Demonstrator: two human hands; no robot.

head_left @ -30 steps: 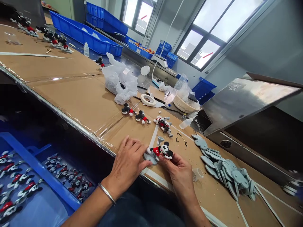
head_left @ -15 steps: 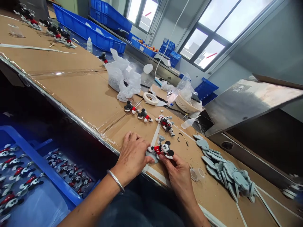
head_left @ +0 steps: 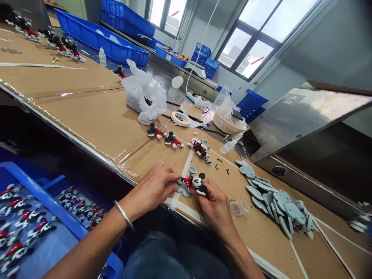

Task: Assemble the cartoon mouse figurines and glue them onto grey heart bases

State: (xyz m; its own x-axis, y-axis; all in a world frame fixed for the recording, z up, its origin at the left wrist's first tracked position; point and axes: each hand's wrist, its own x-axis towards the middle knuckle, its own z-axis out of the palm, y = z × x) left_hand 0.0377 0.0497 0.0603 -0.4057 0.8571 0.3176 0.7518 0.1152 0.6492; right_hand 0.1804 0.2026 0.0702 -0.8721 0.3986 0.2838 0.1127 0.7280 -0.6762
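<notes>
A mouse figurine (head_left: pixel 194 182) with round black ears and red shorts is tilted on its side near the table's front edge. My right hand (head_left: pixel 214 201) is closed around its head and arm end. At its feet, my left hand (head_left: pixel 155 184) is closed, thumb and fingertips pinching the foot end; the fingers partly hide the feet. Under the figurine lies a flat grey base (head_left: pixel 183 190), partly covered. A small grey cone-shaped piece (head_left: pixel 192 170) shows just behind the figurine.
Grey bases (head_left: pixel 286 209) lie heaped at right, beside a small clear cup (head_left: pixel 238 208). Beyond my hands are more mouse figurines (head_left: pixel 173 140), a tape roll (head_left: pixel 180 119), a dropper bottle (head_left: pixel 228 146) and a white plastic bag (head_left: pixel 145 93). A blue bin (head_left: pixel 62 211) of figurines stands lower left.
My left hand has come off the grey base, its fingers drawing together at the figurine's feet. The right hand keeps its hold, turning the figurine slightly. The view has shifted a little.
</notes>
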